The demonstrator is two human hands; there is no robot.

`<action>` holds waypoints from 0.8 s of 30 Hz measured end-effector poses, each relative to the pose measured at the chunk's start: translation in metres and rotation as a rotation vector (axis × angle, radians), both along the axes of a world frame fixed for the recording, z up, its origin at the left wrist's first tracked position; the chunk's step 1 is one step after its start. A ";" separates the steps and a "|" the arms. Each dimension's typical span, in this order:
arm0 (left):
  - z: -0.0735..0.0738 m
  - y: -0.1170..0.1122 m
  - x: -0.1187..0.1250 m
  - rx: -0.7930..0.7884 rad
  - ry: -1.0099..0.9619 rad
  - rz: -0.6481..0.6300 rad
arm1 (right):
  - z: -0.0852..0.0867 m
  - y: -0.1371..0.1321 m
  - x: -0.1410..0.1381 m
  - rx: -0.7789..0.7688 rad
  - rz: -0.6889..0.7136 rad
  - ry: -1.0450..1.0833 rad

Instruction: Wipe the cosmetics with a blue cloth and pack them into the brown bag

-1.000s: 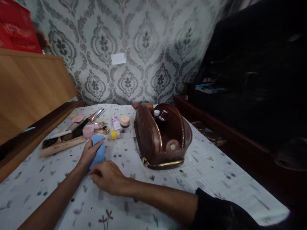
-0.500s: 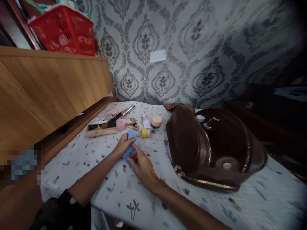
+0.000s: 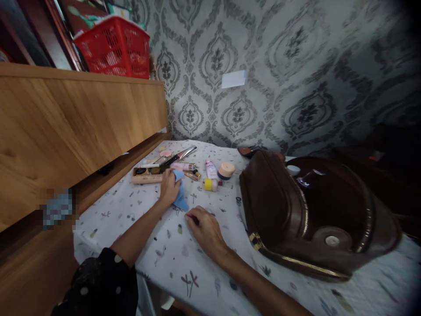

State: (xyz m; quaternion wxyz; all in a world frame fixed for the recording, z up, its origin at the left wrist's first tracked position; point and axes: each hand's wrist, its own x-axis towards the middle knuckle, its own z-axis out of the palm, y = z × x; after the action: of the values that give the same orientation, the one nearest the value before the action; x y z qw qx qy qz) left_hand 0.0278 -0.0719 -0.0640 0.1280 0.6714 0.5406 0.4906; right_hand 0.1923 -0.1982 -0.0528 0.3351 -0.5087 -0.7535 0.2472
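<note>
My left hand (image 3: 169, 188) is closed on a blue cloth (image 3: 180, 197) that lies on the patterned tablecloth (image 3: 138, 245). My right hand (image 3: 204, 227) rests on the tablecloth just to the right of the cloth, fingers curled with nothing visible in them. A brown leather toiletry bag (image 3: 279, 206) lies open to the right with two bottles (image 3: 297, 173) inside. Just beyond my left hand lies a cluster of cosmetics: a long beige box (image 3: 148, 179), a pink tube (image 3: 210, 169), a peach-lidded jar (image 3: 226, 170) and a yellow-capped item (image 3: 210, 184).
A wooden board (image 3: 66, 127) runs along the left side with a dark ledge below it. A red plastic basket (image 3: 113, 48) stands on top of it. Patterned grey wallpaper with a small white note (image 3: 233, 79) is behind the table. Dark furniture fills the right.
My left hand has carried the blue cloth farther from me, toward the cosmetics. My right hand has let go of it and now rests apart. The camera has turned left.
</note>
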 end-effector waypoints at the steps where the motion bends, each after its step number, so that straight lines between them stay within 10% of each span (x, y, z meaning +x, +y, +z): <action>1: 0.000 0.005 -0.003 0.010 0.006 0.017 | 0.001 0.000 0.000 -0.012 0.001 -0.003; 15: -0.002 -0.001 0.003 -0.026 0.014 -0.222 | -0.004 0.001 0.003 -0.004 0.034 0.033; 24: 0.001 -0.009 0.007 -0.046 0.050 -0.153 | -0.006 0.003 0.003 0.027 0.040 0.041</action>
State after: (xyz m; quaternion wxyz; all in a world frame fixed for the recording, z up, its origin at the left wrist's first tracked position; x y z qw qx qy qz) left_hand 0.0349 -0.0806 -0.0635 0.1670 0.7197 0.5019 0.4498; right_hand 0.1952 -0.1950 -0.0588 0.3524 -0.4837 -0.7598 0.2540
